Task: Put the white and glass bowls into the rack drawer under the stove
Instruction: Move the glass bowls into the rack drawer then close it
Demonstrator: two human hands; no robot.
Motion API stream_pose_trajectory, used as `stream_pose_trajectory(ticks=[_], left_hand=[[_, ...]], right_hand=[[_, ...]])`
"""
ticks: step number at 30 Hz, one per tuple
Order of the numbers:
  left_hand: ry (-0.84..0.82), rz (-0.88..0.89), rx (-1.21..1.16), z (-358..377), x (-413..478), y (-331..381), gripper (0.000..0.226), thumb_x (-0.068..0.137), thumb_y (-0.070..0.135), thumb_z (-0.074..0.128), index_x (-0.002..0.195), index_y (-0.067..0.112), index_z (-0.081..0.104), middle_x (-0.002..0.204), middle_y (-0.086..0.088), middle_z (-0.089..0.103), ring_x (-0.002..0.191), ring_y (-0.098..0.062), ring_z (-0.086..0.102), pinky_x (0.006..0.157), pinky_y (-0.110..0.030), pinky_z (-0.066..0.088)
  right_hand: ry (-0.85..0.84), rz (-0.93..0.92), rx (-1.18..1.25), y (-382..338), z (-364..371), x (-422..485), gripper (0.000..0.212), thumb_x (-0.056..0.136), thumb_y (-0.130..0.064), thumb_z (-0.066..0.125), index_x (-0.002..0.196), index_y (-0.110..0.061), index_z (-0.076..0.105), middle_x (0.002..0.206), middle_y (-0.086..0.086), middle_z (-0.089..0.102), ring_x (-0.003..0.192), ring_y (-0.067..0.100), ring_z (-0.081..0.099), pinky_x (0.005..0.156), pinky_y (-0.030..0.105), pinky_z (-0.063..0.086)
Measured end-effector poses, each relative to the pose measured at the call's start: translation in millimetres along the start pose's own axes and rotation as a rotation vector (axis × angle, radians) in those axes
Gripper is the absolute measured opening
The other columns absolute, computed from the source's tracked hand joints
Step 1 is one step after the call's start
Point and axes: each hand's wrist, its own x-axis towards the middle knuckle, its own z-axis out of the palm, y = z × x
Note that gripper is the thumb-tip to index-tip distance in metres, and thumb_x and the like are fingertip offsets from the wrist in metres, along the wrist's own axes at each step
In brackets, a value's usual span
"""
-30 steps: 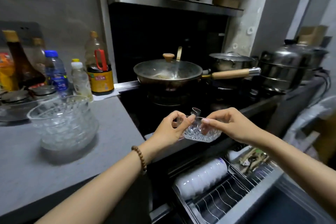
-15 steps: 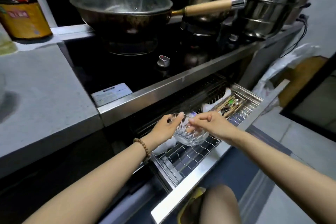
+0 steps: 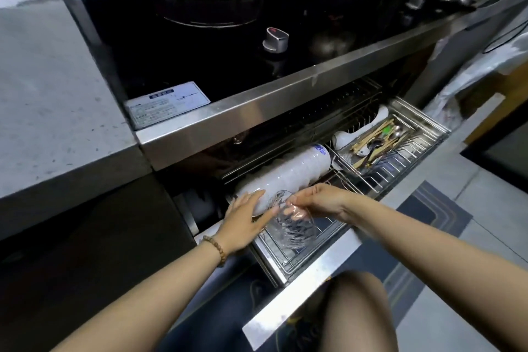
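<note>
Since half a second ago you have brought the glass bowl (image 3: 297, 234) down into the rack drawer (image 3: 303, 288) under the stove. It stands tilted on edge on the wires, at the near end of the row of white bowls (image 3: 288, 174). Your right hand (image 3: 323, 200) pinches its rim with curled fingers. Your left hand (image 3: 245, 221) lies flat, fingers straight, against the row's end and the bowl's side. Chopsticks and spoons (image 3: 377, 143) fill the drawer's right tray.
</note>
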Motion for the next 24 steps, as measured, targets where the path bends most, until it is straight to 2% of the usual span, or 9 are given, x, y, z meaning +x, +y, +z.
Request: stream_pose_trajectory(ticks=[3, 5, 6, 9, 11, 16, 20, 24], left_hand=[[-0.021, 0.030, 0.217, 0, -2, -26, 0.087, 0.083, 0.066, 0.042, 0.150, 0.023, 0.009, 0.159, 0.001, 0.004, 0.146, -0.014, -0.005, 0.116, -0.032, -0.011], [-0.040, 0.060, 0.280, 1, -4, -38, 0.095, 0.079, 0.071, 0.042, 0.150, 0.022, 0.003, 0.159, 0.002, -0.004, 0.144, -0.010, -0.014, 0.114, -0.032, -0.015], [-0.040, 0.079, 0.310, 2, -5, -43, 0.098, 0.076, 0.074, 0.041, 0.150, 0.022, 0.001, 0.159, 0.003, -0.007, 0.141, -0.007, -0.018, 0.114, -0.032, -0.015], [-0.032, 0.111, 0.362, 7, -5, -48, 0.101, 0.076, 0.074, 0.044, 0.150, 0.022, -0.002, 0.158, 0.005, -0.013, 0.135, -0.003, -0.026, 0.113, -0.032, -0.017], [-0.037, 0.106, 0.359, 8, -5, -49, 0.099, 0.077, 0.072, 0.046, 0.150, 0.024, -0.002, 0.158, 0.005, -0.015, 0.136, -0.005, -0.027, 0.114, -0.034, -0.015], [-0.064, 0.092, 0.356, 7, -5, -47, 0.096, 0.079, 0.070, 0.045, 0.150, 0.026, -0.002, 0.158, 0.006, -0.015, 0.142, -0.011, -0.023, 0.116, -0.038, -0.013], [-0.078, 0.089, 0.336, 7, -6, -47, 0.096, 0.079, 0.069, 0.048, 0.150, 0.026, 0.000, 0.158, 0.005, -0.014, 0.142, -0.011, -0.023, 0.117, -0.040, -0.011], [-0.087, 0.085, 0.311, 7, -5, -47, 0.096, 0.078, 0.069, 0.048, 0.150, 0.027, 0.000, 0.158, 0.006, -0.014, 0.141, -0.009, -0.025, 0.117, -0.039, -0.011]], right_hand=[[-0.022, 0.092, -0.001, -1, 7, 19, 0.018, 0.091, -0.009, 0.056, 0.101, 0.004, 0.064, 0.083, 0.009, 0.066, 0.072, 0.017, 0.060, 0.076, 0.026, 0.051], [-0.034, 0.156, 0.017, -1, 13, 29, 0.012, 0.092, -0.008, 0.055, 0.091, -0.001, 0.065, 0.079, 0.008, 0.067, 0.074, 0.018, 0.059, 0.083, 0.029, 0.049], [-0.046, 0.180, 0.019, -1, 16, 33, 0.013, 0.092, -0.008, 0.054, 0.087, -0.003, 0.065, 0.072, 0.005, 0.069, 0.071, 0.016, 0.060, 0.081, 0.028, 0.050], [-0.078, 0.230, 0.012, -2, 23, 42, 0.021, 0.095, -0.008, 0.048, 0.081, -0.006, 0.063, 0.053, -0.003, 0.069, 0.050, 0.006, 0.064, 0.052, 0.017, 0.053], [-0.070, 0.247, -0.019, 0, 26, 46, 0.023, 0.097, -0.009, 0.046, 0.080, -0.008, 0.062, 0.049, -0.005, 0.068, 0.041, 0.002, 0.061, 0.042, 0.014, 0.048], [-0.070, 0.258, -0.078, 14, 29, 55, 0.019, 0.094, -0.012, 0.052, 0.079, -0.011, 0.064, 0.054, -0.004, 0.070, 0.048, 0.003, 0.062, 0.062, 0.022, 0.048], [-0.103, 0.303, -0.057, 20, 29, 58, 0.017, 0.096, -0.010, 0.049, 0.083, -0.007, 0.059, 0.059, 0.001, 0.072, 0.051, 0.006, 0.066, 0.059, 0.019, 0.052], [-0.113, 0.311, -0.071, 20, 30, 60, 0.015, 0.095, -0.011, 0.051, 0.083, -0.007, 0.059, 0.063, 0.002, 0.073, 0.062, 0.010, 0.066, 0.073, 0.024, 0.052]])
